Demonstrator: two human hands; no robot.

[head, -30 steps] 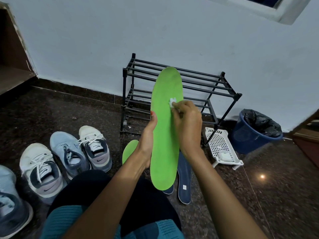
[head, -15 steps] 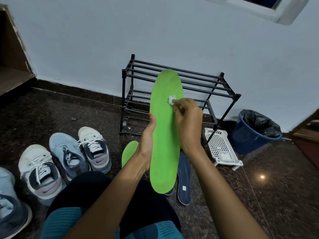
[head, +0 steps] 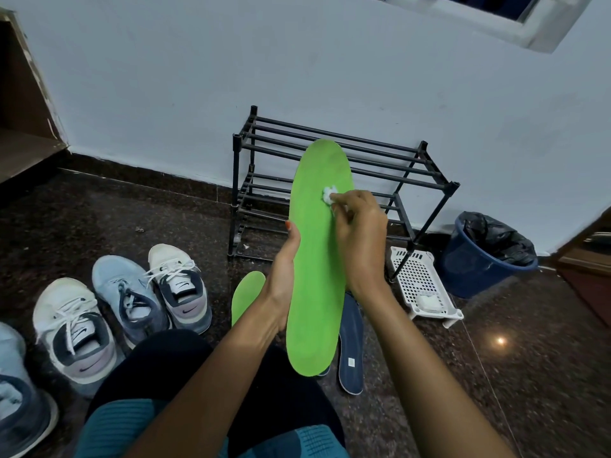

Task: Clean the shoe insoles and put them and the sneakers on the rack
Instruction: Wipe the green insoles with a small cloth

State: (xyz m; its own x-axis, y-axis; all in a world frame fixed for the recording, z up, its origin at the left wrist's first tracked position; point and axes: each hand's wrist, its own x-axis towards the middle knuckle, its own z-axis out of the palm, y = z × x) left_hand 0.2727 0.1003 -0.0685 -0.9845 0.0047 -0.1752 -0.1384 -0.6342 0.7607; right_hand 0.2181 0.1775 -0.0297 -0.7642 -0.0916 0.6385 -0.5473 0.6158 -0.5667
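My left hand (head: 284, 276) grips a long green insole (head: 315, 292) from behind and holds it upright in front of the black shoe rack (head: 330, 180). My right hand (head: 358, 233) pinches a small white wad (head: 329, 195) against the insole's upper half. On the floor lie a second green insole (head: 246, 294), partly hidden by my left wrist, and a dark blue insole (head: 351, 342). Several sneakers stand at the left: a white one (head: 180, 285), a light blue one (head: 127, 299) and another white one (head: 74, 332).
A white perforated tray (head: 423, 285) with a small white block lies by the rack's right leg. A blue bin (head: 486, 259) with a black liner stands right of it. Another blue shoe (head: 16, 401) sits at the far left edge. My knee fills the bottom middle.
The view has tilted a little. My right hand with the white wad has stayed on the insole's upper half, shifting only slightly. My left hand keeps the same hold.
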